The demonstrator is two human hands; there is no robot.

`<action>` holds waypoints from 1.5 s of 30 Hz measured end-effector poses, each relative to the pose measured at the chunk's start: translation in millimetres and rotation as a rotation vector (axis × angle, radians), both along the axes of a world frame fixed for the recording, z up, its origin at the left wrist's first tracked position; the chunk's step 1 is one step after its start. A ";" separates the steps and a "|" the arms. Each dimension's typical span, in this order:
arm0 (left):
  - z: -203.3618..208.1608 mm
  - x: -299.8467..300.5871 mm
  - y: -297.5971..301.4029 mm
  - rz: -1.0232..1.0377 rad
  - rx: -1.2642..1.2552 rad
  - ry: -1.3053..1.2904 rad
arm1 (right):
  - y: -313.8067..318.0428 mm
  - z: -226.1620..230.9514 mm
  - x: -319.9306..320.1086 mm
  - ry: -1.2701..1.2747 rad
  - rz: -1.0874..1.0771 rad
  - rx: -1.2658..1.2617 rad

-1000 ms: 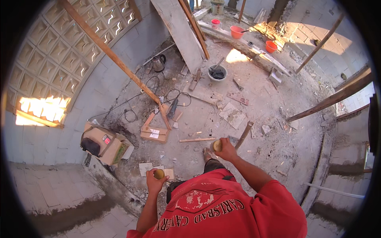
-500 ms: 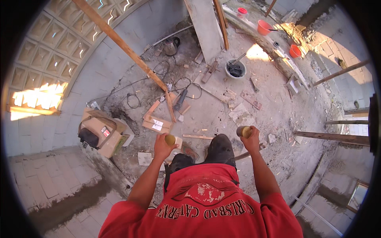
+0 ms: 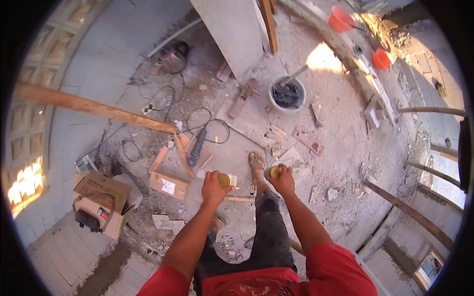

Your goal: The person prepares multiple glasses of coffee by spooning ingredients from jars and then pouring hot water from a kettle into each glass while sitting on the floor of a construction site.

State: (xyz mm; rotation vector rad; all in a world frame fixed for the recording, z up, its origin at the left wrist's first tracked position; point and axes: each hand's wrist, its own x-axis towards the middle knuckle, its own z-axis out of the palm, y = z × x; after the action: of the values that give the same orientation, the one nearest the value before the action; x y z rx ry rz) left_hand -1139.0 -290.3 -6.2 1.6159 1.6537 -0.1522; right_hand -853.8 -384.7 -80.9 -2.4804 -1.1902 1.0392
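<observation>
My left hand [image 3: 216,188] is closed around a small round piece [image 3: 224,180] whose face is yellowish. In my right hand [image 3: 283,180] is a short cylinder [image 3: 272,172] with a grey side and a yellowish end. Whether these are cups, tins or rolls I cannot tell. Both hands are held out in front of my body, apart from each other, above the dusty floor. Beyond the left hand lies an angle grinder [image 3: 197,146] with a looped cord, between pieces of wood and a flat cardboard box [image 3: 168,185].
A bucket [image 3: 287,94] of dark material stands ahead. A long wooden beam [image 3: 98,106] slants in at left, above an open cardboard carton [image 3: 102,197]. A metal kettle [image 3: 173,57] sits near the wall. Slanting poles [image 3: 410,212] are at right, orange buckets [image 3: 340,20] far right.
My view has turned and moved forward, and one sandalled foot now shows ahead. My hands have come closer together, each still holding its round piece.
</observation>
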 end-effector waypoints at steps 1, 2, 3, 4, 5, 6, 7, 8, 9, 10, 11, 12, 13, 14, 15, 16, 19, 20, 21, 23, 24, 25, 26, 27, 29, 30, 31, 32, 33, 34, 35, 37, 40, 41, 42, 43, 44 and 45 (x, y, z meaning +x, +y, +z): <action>-42.5 14.4 8.1 -0.013 0.036 -0.002 | 20.1 -29.8 5.4 0.025 0.064 -0.094; -81.6 36.2 20.8 -0.022 0.090 -0.015 | 45.3 -60.4 18.1 -0.009 0.109 -0.074; -113.4 54.1 30.3 -0.027 0.050 -0.015 | 61.6 -87.6 25.1 -0.035 0.152 -0.060; -147.8 68.1 48.1 -0.041 0.083 -0.016 | 86.8 -110.3 25.4 -0.042 0.198 -0.043; -180.8 84.5 65.5 -0.045 0.097 -0.033 | 109.5 -131.6 31.4 -0.055 0.242 -0.027; -214.6 96.2 82.0 -0.045 0.108 -0.041 | 124.8 -153.1 32.4 -0.037 0.257 -0.055; -244.7 111.0 100.3 -0.058 0.123 -0.057 | 142.3 -176.2 36.8 -0.033 0.250 -0.034; -273.6 131.2 118.5 -0.077 0.139 -0.085 | 164.5 -201.3 41.8 -0.035 0.241 0.000; -299.7 144.4 130.7 -0.115 0.163 -0.097 | 178.5 -224.4 46.4 -0.057 0.260 0.009; -321.4 154.4 143.2 -0.140 0.208 -0.123 | 183.5 -245.4 52.4 -0.078 0.283 0.005; -340.6 167.6 155.6 -0.166 0.254 -0.162 | 189.5 -268.3 59.5 -0.119 0.298 0.039; -357.9 167.7 163.9 -0.146 0.228 -0.149 | 197.7 -283.4 54.4 -0.102 0.319 0.016; -373.4 165.5 171.5 -0.182 0.265 -0.142 | 208.0 -292.0 47.0 -0.094 0.314 -0.022; -388.8 165.1 176.6 -0.221 0.312 -0.140 | 215.2 -302.2 40.8 -0.094 0.306 -0.051; -408.0 161.7 175.2 -0.208 0.305 -0.124 | 217.0 -315.4 34.5 -0.093 0.328 -0.105; -423.1 161.2 173.7 -0.240 0.381 -0.107 | 216.2 -322.5 29.1 -0.079 0.343 -0.103; -436.5 167.3 170.7 -0.250 0.428 -0.108 | 195.5 -324.9 24.0 -0.034 0.269 -0.110; -430.8 166.3 169.1 -0.238 0.400 -0.140 | 183.5 -316.2 24.9 -0.038 0.225 -0.029; -420.6 159.3 169.2 -0.228 0.415 -0.133 | 173.7 -306.3 23.7 -0.038 0.183 0.065; -386.9 147.3 165.9 -0.168 0.441 -0.045 | 126.8 -282.3 28.8 -0.033 0.121 0.029; -369.0 137.7 162.1 -0.129 0.380 -0.085 | 95.6 -269.1 38.6 -0.008 0.145 -0.051; -351.3 121.6 152.5 -0.088 0.315 -0.119 | 71.2 -248.7 42.6 0.035 0.184 -0.165; -333.7 97.3 135.4 -0.091 0.278 -0.127 | 48.9 -219.3 41.2 0.106 0.246 -0.294; -318.6 71.1 110.3 -0.091 0.238 -0.141 | 25.8 -186.1 42.3 0.172 0.300 -0.413; -288.3 11.5 36.1 -0.103 0.079 -0.088 | -7.7 -109.8 40.7 0.274 0.324 -0.587; -272.1 -29.3 -18.6 -0.085 0.040 -0.031 | -16.5 -68.7 32.8 0.235 0.329 -0.708; -254.7 -72.6 -77.3 -0.050 -0.030 0.002 | -17.0 -32.8 24.7 0.292 0.248 -0.719; -225.7 -108.7 -128.2 -0.044 -0.183 0.118 | -1.4 13.5 6.9 0.391 0.167 -0.766; -194.5 -145.1 -165.2 -0.066 -0.276 0.176 | -20.1 33.5 12.4 0.322 0.111 -0.820; -167.7 -189.4 -206.4 -0.137 -0.416 0.247 | -38.8 53.1 23.1 0.261 0.084 -0.866; -140.3 -231.3 -241.4 -0.045 -0.439 0.272 | -27.2 73.6 21.2 0.161 0.375 -0.855; -86.7 -292.9 -291.8 0.240 -0.442 0.290 | -25.1 88.8 47.7 0.020 0.833 -0.769; -20.8 -360.5 -380.8 0.677 -0.311 0.359 | -14.6 38.7 88.6 -0.057 1.425 -0.579; -7.3 -365.0 -408.8 0.775 -0.297 0.369 | 21.6 59.8 42.1 -0.138 1.504 -0.658; 9.9 -371.1 -432.0 1.027 -0.281 0.226 | 50.4 99.9 -32.0 -0.227 1.574 -0.732; 26.7 -370.5 -455.1 1.267 -0.255 0.064 | 67.5 100.4 -48.3 -0.259 1.658 -0.698; 24.5 -367.0 -477.2 1.280 -0.075 0.050 | 81.7 94.1 -61.3 -0.318 1.693 -0.696; 11.8 -366.7 -492.6 1.266 0.113 0.034 | 90.8 84.3 -71.5 -0.385 1.702 -0.689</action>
State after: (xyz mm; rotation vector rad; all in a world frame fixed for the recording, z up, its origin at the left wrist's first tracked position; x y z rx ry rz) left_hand -1505.7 -783.0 5.6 0.3895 2.4079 0.5612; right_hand -925.3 -293.9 3.5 -1.4221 -3.7583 1.2863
